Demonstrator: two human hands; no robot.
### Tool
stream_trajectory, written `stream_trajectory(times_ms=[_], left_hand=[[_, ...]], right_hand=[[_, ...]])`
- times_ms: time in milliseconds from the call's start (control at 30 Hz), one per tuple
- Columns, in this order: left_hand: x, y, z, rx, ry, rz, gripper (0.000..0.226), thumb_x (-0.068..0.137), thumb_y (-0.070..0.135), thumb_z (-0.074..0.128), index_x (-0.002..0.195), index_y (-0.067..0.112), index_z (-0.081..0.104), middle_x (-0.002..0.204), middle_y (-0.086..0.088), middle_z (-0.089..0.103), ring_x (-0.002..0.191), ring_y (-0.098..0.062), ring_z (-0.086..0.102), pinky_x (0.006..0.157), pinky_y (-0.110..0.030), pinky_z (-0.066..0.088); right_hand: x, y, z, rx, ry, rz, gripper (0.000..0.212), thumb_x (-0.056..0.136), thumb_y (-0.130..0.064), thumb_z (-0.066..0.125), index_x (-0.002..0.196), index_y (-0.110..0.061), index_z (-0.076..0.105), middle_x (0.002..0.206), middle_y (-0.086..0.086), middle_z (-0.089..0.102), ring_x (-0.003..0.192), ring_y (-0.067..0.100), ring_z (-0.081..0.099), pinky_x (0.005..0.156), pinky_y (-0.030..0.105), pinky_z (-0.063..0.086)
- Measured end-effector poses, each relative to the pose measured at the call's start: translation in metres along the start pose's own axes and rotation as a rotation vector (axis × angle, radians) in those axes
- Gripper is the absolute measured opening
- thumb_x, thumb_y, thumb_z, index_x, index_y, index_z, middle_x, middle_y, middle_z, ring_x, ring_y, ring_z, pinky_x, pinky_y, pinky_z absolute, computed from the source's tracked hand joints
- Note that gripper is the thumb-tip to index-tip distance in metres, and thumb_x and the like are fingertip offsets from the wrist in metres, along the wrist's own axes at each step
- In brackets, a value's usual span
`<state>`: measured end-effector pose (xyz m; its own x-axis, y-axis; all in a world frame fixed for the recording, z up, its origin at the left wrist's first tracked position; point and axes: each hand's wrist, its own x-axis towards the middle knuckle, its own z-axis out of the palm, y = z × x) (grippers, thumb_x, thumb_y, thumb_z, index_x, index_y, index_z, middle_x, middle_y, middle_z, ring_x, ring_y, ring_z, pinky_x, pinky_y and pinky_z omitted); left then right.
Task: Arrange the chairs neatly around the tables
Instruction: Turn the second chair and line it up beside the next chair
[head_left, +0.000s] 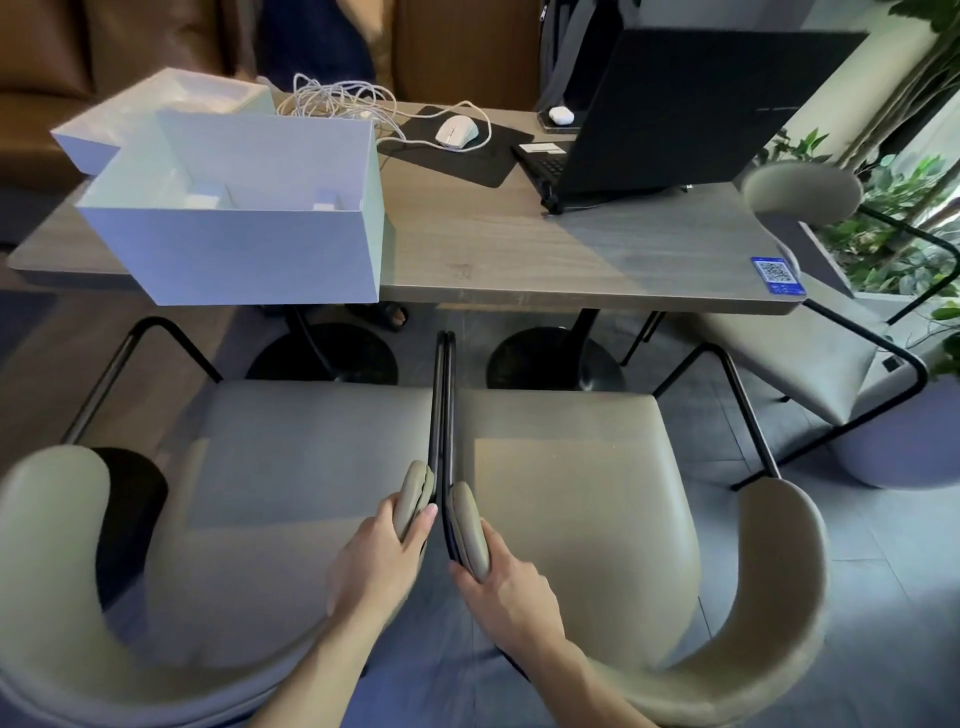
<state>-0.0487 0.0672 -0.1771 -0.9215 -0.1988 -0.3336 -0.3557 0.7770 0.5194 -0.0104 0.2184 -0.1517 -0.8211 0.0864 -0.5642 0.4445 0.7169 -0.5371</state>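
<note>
Two beige padded chairs with black metal frames stand side by side in front of a wooden table (519, 249). The left chair (291, 467) and the right chair (582, 467) touch along their inner armrest bars. My left hand (382, 551) grips the padded end of the left chair's inner armrest. My right hand (506, 587) grips the padded end of the right chair's inner armrest. Both seats face the table, short of its front edge. A third chair (810, 332) of the same kind stands at the table's right end, turned sideways.
On the table sit an open white box (249, 260), a white lid tray (104, 135), tangled white cable (337, 101), a mouse (457, 132) on a black pad, and an open black laptop (675, 114). Plants (893, 223) line the right. Two round table bases (322, 358) stand underneath.
</note>
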Motion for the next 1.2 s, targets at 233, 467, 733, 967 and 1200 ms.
stream_trajectory(times_ms=[233,467,733,967,1200], left_hand=[[0.0,0.0,0.0,0.029,-0.01,-0.012,0.058,0.085,0.075,0.023,0.12,0.038,0.049,0.113,0.004,0.069,0.106,-0.027,0.065,0.086,-0.036,0.051],[0.001,0.002,-0.002,0.044,-0.016,-0.018,0.055,0.086,0.075,0.023,0.117,0.038,0.049,0.109,0.003,0.069,0.104,-0.027,0.066,0.084,-0.037,0.049],[-0.003,0.005,-0.012,-0.017,-0.141,-0.071,0.06,0.09,0.071,0.025,0.132,0.033,0.044,0.124,-0.004,0.065,0.115,-0.031,0.06,0.093,-0.038,0.045],[-0.016,0.002,-0.019,-0.014,-0.196,-0.124,0.059,0.098,0.056,0.025,0.15,0.029,0.031,0.146,-0.007,0.05,0.131,-0.031,0.05,0.105,-0.041,0.038],[-0.033,-0.013,-0.034,0.111,-0.185,-0.053,0.051,0.099,0.042,0.039,0.148,0.028,0.038,0.144,-0.002,0.053,0.128,-0.029,0.053,0.103,-0.037,0.043]], right_hand=[[0.003,-0.003,0.005,-0.019,0.015,0.022,0.062,0.086,-0.059,0.043,0.146,-0.046,0.03,0.113,0.003,0.071,0.106,0.033,0.064,0.087,0.036,0.049],[0.003,-0.001,0.004,-0.035,0.017,0.023,0.06,0.086,-0.05,0.045,0.144,-0.044,0.033,0.112,0.007,0.071,0.102,0.036,0.063,0.082,0.036,0.046],[0.006,0.002,-0.002,0.116,-0.13,0.077,0.082,0.082,-0.072,0.047,0.15,-0.031,0.029,0.134,0.007,0.061,0.122,0.031,0.057,0.102,0.038,0.044],[-0.016,-0.003,-0.007,0.121,-0.04,0.106,0.064,0.096,-0.063,0.03,0.147,-0.027,0.042,0.14,0.007,0.059,0.129,0.031,0.052,0.103,0.036,0.04],[-0.044,-0.001,-0.042,0.099,-0.108,0.076,0.044,0.097,-0.044,0.043,0.129,-0.021,0.062,0.132,0.006,0.064,0.123,0.03,0.057,0.103,0.033,0.044]])
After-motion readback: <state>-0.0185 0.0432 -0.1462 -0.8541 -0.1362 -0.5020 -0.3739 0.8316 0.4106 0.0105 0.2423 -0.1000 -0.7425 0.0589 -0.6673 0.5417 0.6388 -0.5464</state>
